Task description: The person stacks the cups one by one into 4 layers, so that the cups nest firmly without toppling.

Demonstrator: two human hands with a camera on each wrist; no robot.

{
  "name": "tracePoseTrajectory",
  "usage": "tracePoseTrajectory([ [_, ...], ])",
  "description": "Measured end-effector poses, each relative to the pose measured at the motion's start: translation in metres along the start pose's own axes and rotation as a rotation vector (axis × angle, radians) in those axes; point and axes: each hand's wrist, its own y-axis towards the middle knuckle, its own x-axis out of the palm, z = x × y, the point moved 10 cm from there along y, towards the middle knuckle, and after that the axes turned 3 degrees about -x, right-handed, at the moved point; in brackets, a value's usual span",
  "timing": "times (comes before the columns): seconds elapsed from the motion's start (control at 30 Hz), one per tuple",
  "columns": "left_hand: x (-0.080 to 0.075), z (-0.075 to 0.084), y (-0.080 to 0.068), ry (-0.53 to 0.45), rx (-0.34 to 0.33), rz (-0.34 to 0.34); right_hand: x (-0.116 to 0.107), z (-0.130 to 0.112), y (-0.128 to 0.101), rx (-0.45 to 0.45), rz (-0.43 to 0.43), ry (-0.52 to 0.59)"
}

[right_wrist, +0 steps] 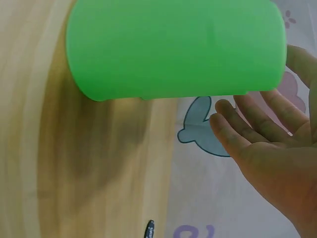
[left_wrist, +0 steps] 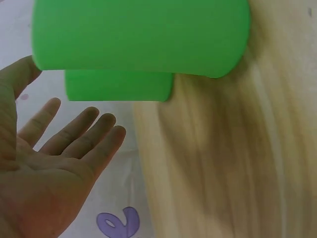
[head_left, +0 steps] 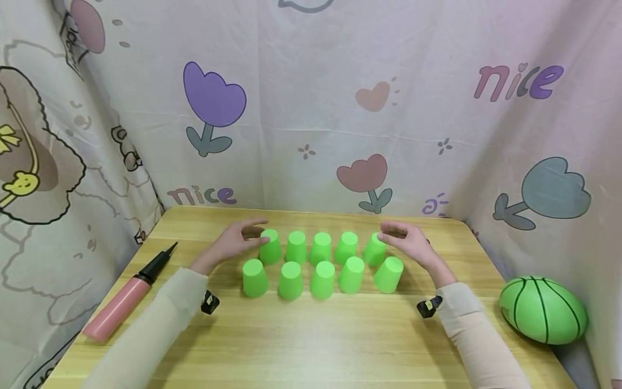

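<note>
Open hands flank ten upturned green cups
Left hand (head_left: pixel 238 240) and right hand (head_left: pixel 408 242), fingers relaxed and grasping nothing, hover at the back row's end cups (head_left: pixel 270 247), (head_left: pixel 374 249), apparently ready to grip

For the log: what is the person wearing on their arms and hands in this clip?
Both arms are in long, cream-beige sleeves, the left sleeve and right sleeve ending at the wrists. A small black device with yellow markings sits at each wrist: one at the left, one at the right. The left hand and right hand are bare, without gloves; no rings show.
</note>
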Motion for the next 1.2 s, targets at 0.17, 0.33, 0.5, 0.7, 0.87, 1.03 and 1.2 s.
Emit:
tracePoseTrajectory([
  [0.17, 0.007, -0.006, 0.001, -0.004, 0.009, -0.032, 0.007, 0.005, 0.0, -0.002, -0.025, 0.007],
  [0.33, 0.012, -0.007, 0.002, 0.035, 0.036, -0.052, 0.011, 0.012, 0.001, 0.005, -0.033, 0.005],
  [0.5, 0.016, -0.01, 0.003, 0.029, 0.028, -0.063, 0.014, 0.016, 0.0, 0.007, -0.029, 0.006],
  [0.7, 0.018, -0.014, 0.006, -0.004, 0.028, -0.068, 0.015, 0.017, -0.001, 0.011, -0.036, 0.019],
  [0.87, 0.019, -0.015, 0.005, -0.007, 0.016, -0.058, 0.016, 0.019, -0.002, 0.015, -0.048, 0.037],
  [1.03, 0.013, -0.012, 0.006, 0.009, -0.031, -0.031, 0.018, 0.021, -0.002, 0.027, -0.068, 0.06],
  [1.2, 0.0, 0.0, 0.01, 0.035, -0.019, 0.023, 0.019, 0.019, 0.0, 0.023, -0.065, 0.051],
])
